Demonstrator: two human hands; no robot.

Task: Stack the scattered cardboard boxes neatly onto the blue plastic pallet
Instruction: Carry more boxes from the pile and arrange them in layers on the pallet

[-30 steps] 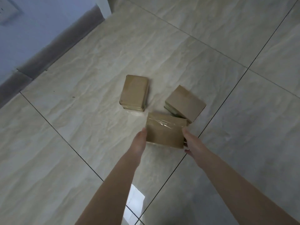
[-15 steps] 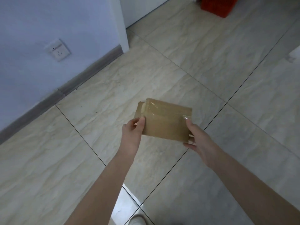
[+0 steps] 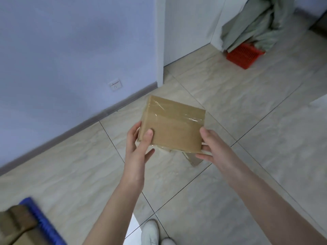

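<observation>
I hold a taped brown cardboard box (image 3: 174,126) in the air with both hands. My left hand (image 3: 139,147) grips its left end, thumb on top. My right hand (image 3: 212,147) grips its right end, thumb on top and fingers under. A corner of another box (image 3: 193,159) on the floor peeks out below the held one. The blue plastic pallet (image 3: 43,225) shows at the bottom left, with brown boxes (image 3: 14,227) stacked on it.
A pale blue wall with a socket (image 3: 115,84) and grey skirting runs along the left. A white door frame (image 3: 160,50) stands behind. A red plastic crate (image 3: 245,55) under grey-green cloth (image 3: 256,20) sits at the far right. My white shoe (image 3: 150,232) is at the bottom.
The box has been lifted off the floor and carried up and left. My view has swung up and left, hiding the other floor boxes and bringing the pallet into sight.
</observation>
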